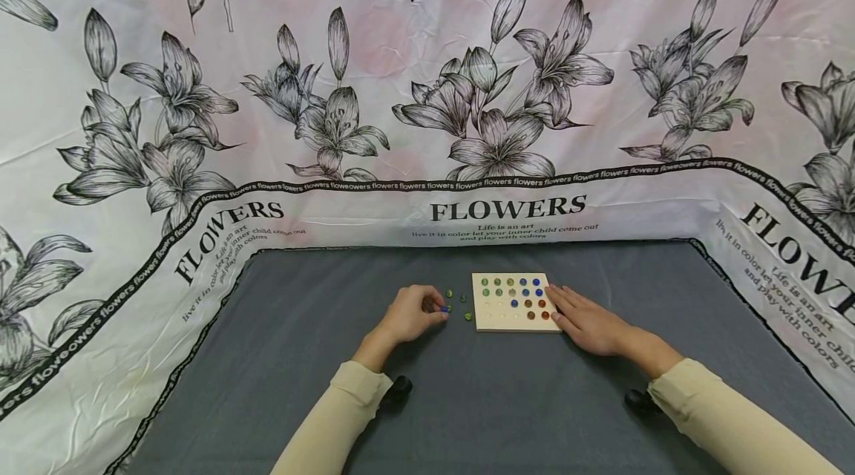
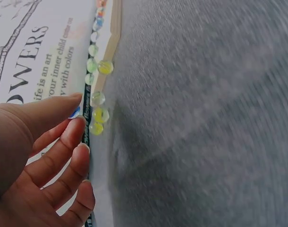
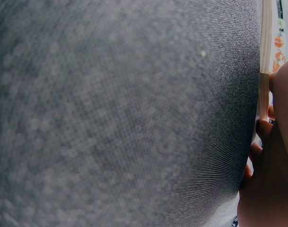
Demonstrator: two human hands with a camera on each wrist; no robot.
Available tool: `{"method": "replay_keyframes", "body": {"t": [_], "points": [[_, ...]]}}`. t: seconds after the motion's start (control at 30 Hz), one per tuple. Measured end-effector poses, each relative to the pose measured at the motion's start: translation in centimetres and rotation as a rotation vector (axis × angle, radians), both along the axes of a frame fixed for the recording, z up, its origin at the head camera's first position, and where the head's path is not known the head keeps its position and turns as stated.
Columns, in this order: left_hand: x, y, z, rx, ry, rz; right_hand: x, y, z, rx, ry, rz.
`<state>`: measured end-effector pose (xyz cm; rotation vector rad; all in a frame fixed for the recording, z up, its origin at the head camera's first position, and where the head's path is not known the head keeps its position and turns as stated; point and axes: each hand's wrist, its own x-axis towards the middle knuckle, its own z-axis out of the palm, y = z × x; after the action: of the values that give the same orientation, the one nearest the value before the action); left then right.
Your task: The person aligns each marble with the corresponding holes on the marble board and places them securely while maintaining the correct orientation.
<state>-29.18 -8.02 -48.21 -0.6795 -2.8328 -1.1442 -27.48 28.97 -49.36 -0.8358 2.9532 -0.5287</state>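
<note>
My left hand [image 1: 409,315] pinches a blue marble [image 2: 74,112] between thumb and index finger, its other fingers loosely bent. It hovers left of a pale wooden board [image 1: 510,326] on the table. Rows of green, yellowish, blue and reddish-brown marbles sit in the board's holes; several holes at its front left hold none. My right hand [image 1: 591,323] lies with fingers extended at the board's right edge, fingertips over its rim. In the right wrist view the thumb and fingers meet the board's side [image 3: 265,42]. Several loose yellow-green marbles [image 2: 100,115] lie between the left hand and the board.
A dark grey cloth [image 1: 521,401] covers the table. Behind it and at both sides hangs a white and pink curtain [image 1: 361,215] printed with lilies and lettering. Dark wrist devices [image 1: 397,392] show beneath both sleeves.
</note>
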Motion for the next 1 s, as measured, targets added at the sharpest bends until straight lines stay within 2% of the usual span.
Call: {"method": "replay_keyframes", "body": {"t": [0.63, 0.87, 1.0], "points": [[0.2, 2.7, 1.1, 0.025, 0.012, -0.037, 0.0, 0.1, 0.1, 0.007, 0.013, 0.015], [0.2, 3.5, 1.4, 0.034, 0.014, -0.052, -0.5, 0.6, -1.1, -0.023, 0.068, 0.044], [0.1, 3.9, 1.3, 0.044, 0.014, -0.062, -0.8, 0.8, -1.5, -0.02, 0.064, 0.037]]}}
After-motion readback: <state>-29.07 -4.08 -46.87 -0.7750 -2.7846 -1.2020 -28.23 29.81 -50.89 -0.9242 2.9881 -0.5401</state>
